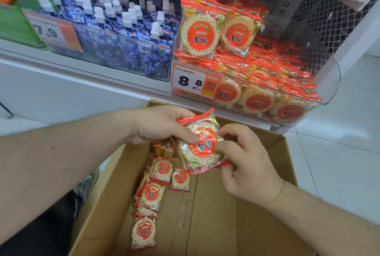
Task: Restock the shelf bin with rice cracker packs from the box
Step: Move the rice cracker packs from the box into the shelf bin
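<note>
Both hands hold a small stack of rice cracker packs (202,145), red and clear wrappers with round crackers, above the open cardboard box (216,214). My left hand (162,125) grips the stack from the left with the thumb on top. My right hand (244,163) pinches its right side. Several more packs (151,194) lie along the left of the box floor. The clear shelf bin (327,91) behind the box holds many of the same packs, two standing upright at its back left (218,33).
A price tag reading 8.8 (189,81) is fixed to the bin's front left. Left of it stands a clear bin of blue blueberry jelly pouches (123,35) with a 7.9 tag. White floor tiles (339,153) lie to the right of the box.
</note>
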